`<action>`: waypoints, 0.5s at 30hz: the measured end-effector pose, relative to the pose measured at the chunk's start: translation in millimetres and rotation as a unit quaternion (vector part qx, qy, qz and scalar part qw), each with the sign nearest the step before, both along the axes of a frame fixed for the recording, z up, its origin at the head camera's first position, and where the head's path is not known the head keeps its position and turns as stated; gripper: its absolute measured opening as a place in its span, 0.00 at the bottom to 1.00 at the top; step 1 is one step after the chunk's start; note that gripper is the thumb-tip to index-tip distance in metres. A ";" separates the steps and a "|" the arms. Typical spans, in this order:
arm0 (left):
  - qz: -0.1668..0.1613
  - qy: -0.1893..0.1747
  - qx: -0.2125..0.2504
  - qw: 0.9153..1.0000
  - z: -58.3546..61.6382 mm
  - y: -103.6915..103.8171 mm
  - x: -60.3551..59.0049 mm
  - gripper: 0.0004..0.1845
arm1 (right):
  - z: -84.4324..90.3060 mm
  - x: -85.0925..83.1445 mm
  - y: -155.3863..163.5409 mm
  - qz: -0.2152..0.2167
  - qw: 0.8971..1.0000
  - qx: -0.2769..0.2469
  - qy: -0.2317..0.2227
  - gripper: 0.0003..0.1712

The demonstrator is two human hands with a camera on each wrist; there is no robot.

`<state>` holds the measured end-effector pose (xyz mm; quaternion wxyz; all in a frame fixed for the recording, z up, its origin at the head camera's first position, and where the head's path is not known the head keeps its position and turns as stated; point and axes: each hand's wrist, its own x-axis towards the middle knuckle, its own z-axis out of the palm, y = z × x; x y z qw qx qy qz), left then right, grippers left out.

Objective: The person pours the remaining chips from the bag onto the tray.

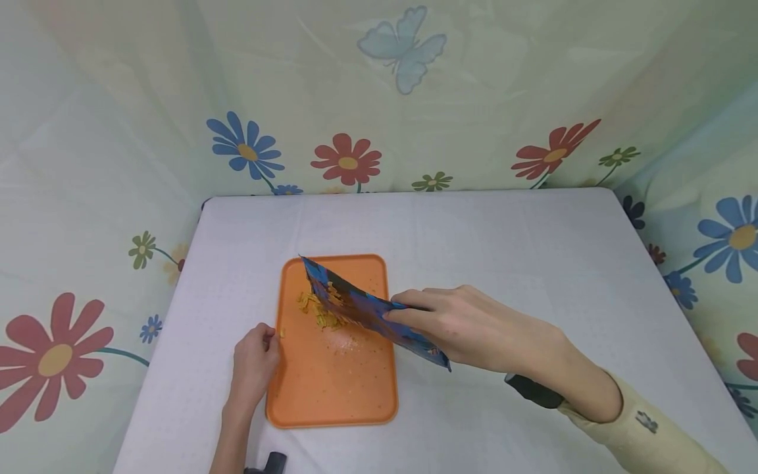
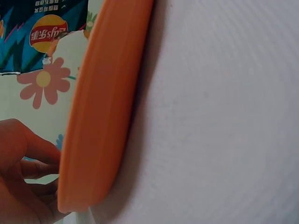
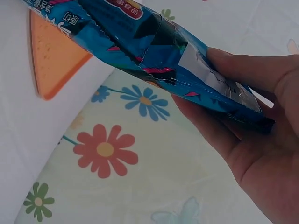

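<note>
An orange tray (image 1: pixel 331 388) lies on the white table. My right hand (image 1: pixel 403 313) pinches the sealed end of a blue chip bag (image 1: pixel 355 306), which slants with its mouth down on the tray. Yellow chips (image 1: pixel 320 315) lie spilled at the bag's mouth. In the right wrist view the bag (image 3: pixel 154 51) sits between thumb and fingers (image 3: pixel 243 65), and a corner of the tray (image 3: pixel 51 56) shows behind. My left hand (image 1: pixel 269 342) curls its fingers at the tray's left rim. In the left wrist view, those fingers (image 2: pixel 32 168) meet the rim (image 2: pixel 103 107), with the bag (image 2: pixel 42 28) beyond.
The white table (image 1: pixel 521 263) spreads wide to the right of the tray and behind it. A floral curtain (image 1: pixel 355 99) closes in the back and both sides. A dark wrist strap (image 1: pixel 533 390) sits on my right forearm.
</note>
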<state>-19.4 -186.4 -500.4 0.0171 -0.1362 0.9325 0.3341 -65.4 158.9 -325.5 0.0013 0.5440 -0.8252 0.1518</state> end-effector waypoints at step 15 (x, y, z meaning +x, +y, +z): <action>0.008 0.003 0.006 1.000 -2.4 1.4 1.1 0.04 | -1.1 2.1 1.9 0.002 1.000 -0.015 0.001 0.23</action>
